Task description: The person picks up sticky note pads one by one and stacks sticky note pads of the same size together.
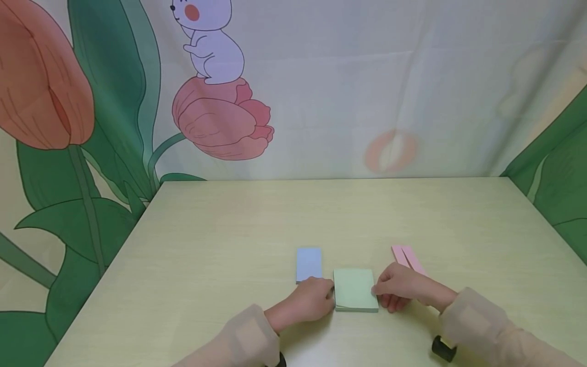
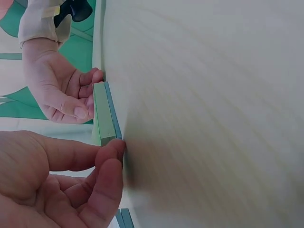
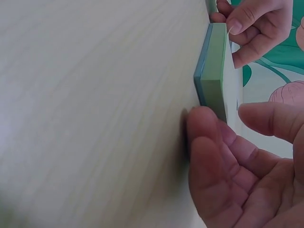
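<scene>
A square pale green sticky note pad (image 1: pixel 354 288) lies on the table between the two hands. Beneath the green block, the right wrist view shows a thinner blue layer (image 3: pixel 203 71). My left hand (image 1: pixel 308 300) pinches the pad's left edge with thumb and curled fingers. From the opposite side, my right hand (image 1: pixel 405 286) holds the right edge, its thumb near the top face and its fingers low at the side. At the pad's near left corner the top sheet looks slightly raised. A narrow blue pad (image 1: pixel 309 264) lies just beyond the left hand.
Two pink strips (image 1: pixel 408 257) lie behind the right hand, partly covered by it. The pale wooden table (image 1: pixel 229 224) reaches back to a curtain (image 1: pixel 330 112) printed with flowers and a white animal. Dark wrist straps (image 1: pixel 444 349) show near the sleeves.
</scene>
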`<state>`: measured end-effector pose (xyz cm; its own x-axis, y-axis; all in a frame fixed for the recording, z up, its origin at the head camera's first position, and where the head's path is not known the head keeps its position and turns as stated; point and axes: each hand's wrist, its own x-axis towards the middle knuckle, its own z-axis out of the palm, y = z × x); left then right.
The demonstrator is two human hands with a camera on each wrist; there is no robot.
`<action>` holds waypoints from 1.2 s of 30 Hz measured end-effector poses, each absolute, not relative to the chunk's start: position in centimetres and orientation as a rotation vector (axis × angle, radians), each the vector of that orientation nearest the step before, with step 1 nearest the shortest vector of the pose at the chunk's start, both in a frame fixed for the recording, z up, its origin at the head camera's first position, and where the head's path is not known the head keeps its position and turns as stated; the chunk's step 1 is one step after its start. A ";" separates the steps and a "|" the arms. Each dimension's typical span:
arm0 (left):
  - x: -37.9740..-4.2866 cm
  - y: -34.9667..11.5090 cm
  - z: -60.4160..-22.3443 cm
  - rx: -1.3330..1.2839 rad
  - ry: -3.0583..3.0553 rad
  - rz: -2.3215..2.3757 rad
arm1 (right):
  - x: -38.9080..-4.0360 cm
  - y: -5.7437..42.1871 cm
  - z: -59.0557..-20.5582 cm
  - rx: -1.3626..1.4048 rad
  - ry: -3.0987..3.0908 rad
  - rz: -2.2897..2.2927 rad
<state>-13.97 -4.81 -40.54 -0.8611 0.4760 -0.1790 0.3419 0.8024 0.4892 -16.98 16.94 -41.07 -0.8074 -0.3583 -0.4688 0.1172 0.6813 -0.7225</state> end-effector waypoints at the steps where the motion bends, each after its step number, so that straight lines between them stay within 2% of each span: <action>1: -14.0 -4.8 -40.6 0.628 2.701 0.650 | -17.0 16.9 -41.1 -0.189 2.298 -1.043; 21: -14.4 -4.5 -39.1 0.572 2.733 0.910 | -18.1 18.7 -40.5 -0.159 2.350 -1.090; 36: -14.6 -2.8 -38.5 0.629 2.730 0.879 | -17.9 20.2 -40.2 -0.093 2.350 -1.004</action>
<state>-14.64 -2.83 -38.52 -0.8882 0.4552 -0.0630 0.3329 0.7319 0.5946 -17.94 20.24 -40.18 -0.8314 -0.2779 -0.4812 0.1557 0.7147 -0.6819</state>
